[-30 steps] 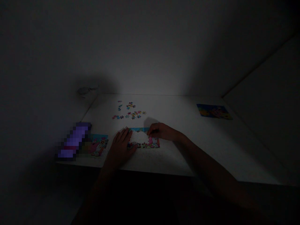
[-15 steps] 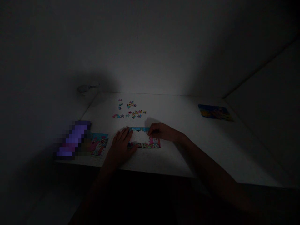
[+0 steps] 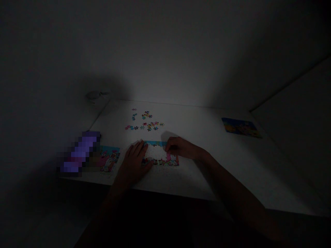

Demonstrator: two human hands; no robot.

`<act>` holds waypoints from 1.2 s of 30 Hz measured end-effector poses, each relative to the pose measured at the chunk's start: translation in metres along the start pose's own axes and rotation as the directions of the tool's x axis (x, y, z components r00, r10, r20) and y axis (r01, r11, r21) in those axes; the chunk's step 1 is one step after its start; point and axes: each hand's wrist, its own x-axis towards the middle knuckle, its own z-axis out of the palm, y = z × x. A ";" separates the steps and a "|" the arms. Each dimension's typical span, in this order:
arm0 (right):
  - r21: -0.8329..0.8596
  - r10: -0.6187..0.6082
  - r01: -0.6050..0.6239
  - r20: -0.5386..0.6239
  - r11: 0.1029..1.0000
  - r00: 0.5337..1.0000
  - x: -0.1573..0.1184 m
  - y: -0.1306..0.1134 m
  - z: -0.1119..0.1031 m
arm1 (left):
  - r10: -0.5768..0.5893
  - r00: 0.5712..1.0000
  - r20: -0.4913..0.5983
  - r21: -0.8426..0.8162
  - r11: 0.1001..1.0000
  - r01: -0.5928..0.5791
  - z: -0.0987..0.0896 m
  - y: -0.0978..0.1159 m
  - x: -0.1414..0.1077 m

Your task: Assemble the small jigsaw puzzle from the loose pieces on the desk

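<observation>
One camera, worn on the person's head, looks forward and down across a white table (image 3: 196, 182) from above its near edge. The view sits close over the left hand (image 3: 134, 165) and right hand (image 3: 181, 148), low in the frame, while its wide angle also takes in most of the tabletop and the wall (image 3: 165, 58) beyond

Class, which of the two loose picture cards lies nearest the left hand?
The pink-and-white card, just beside the left hand; the blue-and-yellow card lies across the table.

The head-worn view has shifted slightly, placing the partly built jigsaw puzzle (image 3: 161, 161) and picture card (image 3: 241, 127) further right and lower.
</observation>
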 end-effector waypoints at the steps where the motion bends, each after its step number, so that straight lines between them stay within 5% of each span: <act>1: 0.021 0.007 -0.007 -0.006 1.000 1.000 0.000 0.000 -0.001 | 0.006 1.000 -0.004 0.003 1.000 -0.006 0.001 -0.001 0.000; 8: 0.231 0.179 -0.157 -0.078 0.960 0.981 -0.005 0.004 -0.006 | 0.015 1.000 -0.025 0.026 1.000 -0.014 0.005 -0.003 -0.001; 16: 0.018 0.043 -0.043 -0.038 0.999 0.998 -0.002 -0.003 -0.003 | 0.005 1.000 0.017 0.034 0.999 -0.006 -0.001 0.001 0.001; 36: 0.130 0.148 -0.141 -0.042 0.981 0.988 -0.002 0.008 0.001 | 0.001 0.997 0.080 0.077 0.997 -0.007 0.002 -0.001 0.001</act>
